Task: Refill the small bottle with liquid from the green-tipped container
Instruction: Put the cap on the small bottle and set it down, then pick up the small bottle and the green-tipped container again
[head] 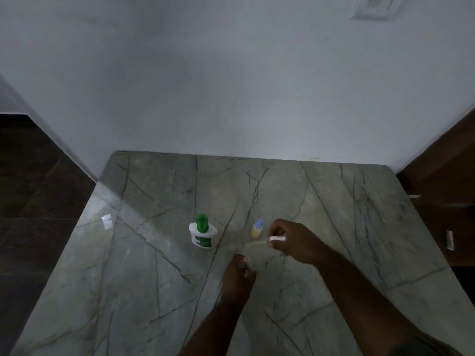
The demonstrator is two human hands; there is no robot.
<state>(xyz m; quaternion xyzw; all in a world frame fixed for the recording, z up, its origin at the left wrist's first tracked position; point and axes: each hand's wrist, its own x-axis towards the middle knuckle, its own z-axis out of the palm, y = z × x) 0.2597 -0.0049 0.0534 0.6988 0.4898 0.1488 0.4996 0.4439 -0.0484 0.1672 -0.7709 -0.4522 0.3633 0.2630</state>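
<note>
A white container with a green tip [202, 233] stands upright in the middle of the marble counter [144, 265]. To its right stands a small bottle with a blue cap and yellowish contents [256, 229]. My right hand [293, 241] pinches a small white cap [278, 238], from which a thin clear tube [255, 243] runs to the left. My left hand [239, 274] is curled round a small clear bottle [246, 266], low over the counter just below the tube's end. My fingers hide most of that bottle.
The counter meets a white wall [231, 86] at the back. A dark floor [30, 188] drops off past the left edge, and a brown wooden cabinet [442, 191] stands at the right. A small bright reflection [107, 220] lies near the counter's left side.
</note>
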